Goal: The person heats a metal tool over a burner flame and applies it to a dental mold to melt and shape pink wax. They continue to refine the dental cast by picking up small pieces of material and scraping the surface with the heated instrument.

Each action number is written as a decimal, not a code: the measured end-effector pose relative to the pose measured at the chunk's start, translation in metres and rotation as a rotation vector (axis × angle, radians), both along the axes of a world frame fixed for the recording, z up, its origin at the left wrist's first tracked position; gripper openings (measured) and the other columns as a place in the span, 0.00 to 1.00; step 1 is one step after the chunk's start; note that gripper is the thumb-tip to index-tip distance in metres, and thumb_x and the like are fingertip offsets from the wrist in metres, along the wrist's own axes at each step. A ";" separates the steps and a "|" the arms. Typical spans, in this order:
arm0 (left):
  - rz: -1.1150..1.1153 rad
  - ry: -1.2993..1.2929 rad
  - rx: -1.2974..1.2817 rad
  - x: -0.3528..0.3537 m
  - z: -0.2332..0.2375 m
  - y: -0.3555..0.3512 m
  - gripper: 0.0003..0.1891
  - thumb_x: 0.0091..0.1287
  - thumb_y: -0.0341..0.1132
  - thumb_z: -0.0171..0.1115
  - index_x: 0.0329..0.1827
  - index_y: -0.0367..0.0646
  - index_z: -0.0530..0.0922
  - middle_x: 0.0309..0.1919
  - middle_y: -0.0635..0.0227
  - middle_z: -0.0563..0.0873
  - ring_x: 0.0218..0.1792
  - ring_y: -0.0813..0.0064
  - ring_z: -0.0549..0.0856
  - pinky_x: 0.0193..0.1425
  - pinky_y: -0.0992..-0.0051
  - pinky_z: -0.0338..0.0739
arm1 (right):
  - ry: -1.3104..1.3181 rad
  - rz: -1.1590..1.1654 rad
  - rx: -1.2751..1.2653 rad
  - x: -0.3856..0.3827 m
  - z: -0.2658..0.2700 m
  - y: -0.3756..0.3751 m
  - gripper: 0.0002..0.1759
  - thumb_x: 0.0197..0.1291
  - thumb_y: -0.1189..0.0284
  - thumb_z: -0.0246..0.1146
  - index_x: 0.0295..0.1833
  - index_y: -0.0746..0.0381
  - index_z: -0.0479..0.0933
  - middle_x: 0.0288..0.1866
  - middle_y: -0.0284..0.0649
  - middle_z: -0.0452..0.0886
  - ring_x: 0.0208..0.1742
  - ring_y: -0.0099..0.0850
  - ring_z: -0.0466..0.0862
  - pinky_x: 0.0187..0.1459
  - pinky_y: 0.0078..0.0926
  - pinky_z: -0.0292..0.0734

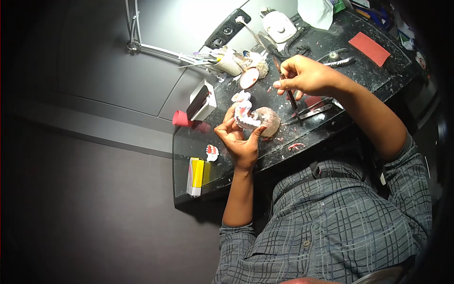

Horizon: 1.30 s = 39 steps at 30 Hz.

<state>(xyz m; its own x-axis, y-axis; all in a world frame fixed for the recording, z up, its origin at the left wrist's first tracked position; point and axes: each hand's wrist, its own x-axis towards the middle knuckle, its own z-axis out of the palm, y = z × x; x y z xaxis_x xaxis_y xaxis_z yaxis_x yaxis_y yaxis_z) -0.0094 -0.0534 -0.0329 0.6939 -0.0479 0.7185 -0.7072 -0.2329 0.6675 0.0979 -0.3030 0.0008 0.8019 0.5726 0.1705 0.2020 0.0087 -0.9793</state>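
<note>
Over the black, speckled worktop (218,171), the left hand (243,146) pinches a white dental cast (246,120) between the thumb and the curled fingers, beside a rounded translucent vessel (271,124). The right hand (307,76), farther to the right, has its thumb and fingers pressed together on a slim dark tool (292,98), whose lower end points down toward the worktop near metal instruments (316,111). Nearer the worktop's left end lie a smaller red-and-white cast (212,153) and a yellow-and-white box (196,176); a pink-red cylinder (180,118) stands near a dark flat device (197,102). Beyond the hands are a holder of assorted tools (229,64) and, well apart toward the right, a red rectangular sheet (370,49).
</note>
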 end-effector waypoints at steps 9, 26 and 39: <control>0.009 0.005 0.030 -0.004 -0.002 0.000 0.37 0.55 0.19 0.78 0.58 0.43 0.57 0.73 0.42 0.63 0.67 0.60 0.76 0.71 0.62 0.75 | -0.004 0.002 0.023 -0.001 0.000 0.000 0.18 0.68 0.66 0.70 0.32 0.61 0.70 0.39 0.44 0.89 0.39 0.25 0.89 0.30 0.25 0.84; -0.313 0.519 -0.740 -0.058 0.059 0.039 0.36 0.75 0.54 0.59 0.68 0.27 0.68 0.62 0.40 0.80 0.65 0.43 0.80 0.71 0.50 0.78 | 0.004 -0.017 -0.014 -0.002 0.003 -0.001 0.17 0.68 0.65 0.70 0.33 0.61 0.72 0.37 0.43 0.89 0.37 0.23 0.88 0.27 0.21 0.82; -0.390 0.374 -0.433 -0.126 0.084 -0.009 0.53 0.59 0.65 0.72 0.73 0.35 0.58 0.66 0.26 0.71 0.66 0.29 0.75 0.71 0.39 0.71 | 0.023 -0.014 -0.012 -0.003 0.004 -0.002 0.14 0.70 0.67 0.68 0.35 0.61 0.71 0.37 0.41 0.89 0.33 0.21 0.86 0.25 0.18 0.80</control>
<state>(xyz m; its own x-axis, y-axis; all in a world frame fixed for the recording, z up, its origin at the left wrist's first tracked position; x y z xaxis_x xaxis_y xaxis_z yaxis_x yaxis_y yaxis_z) -0.1350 -0.0628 0.0512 0.8891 -0.1076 0.4449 -0.3891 0.3341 0.8585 0.0951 -0.3049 0.0048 0.8134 0.5633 0.1453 0.1797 -0.0057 -0.9837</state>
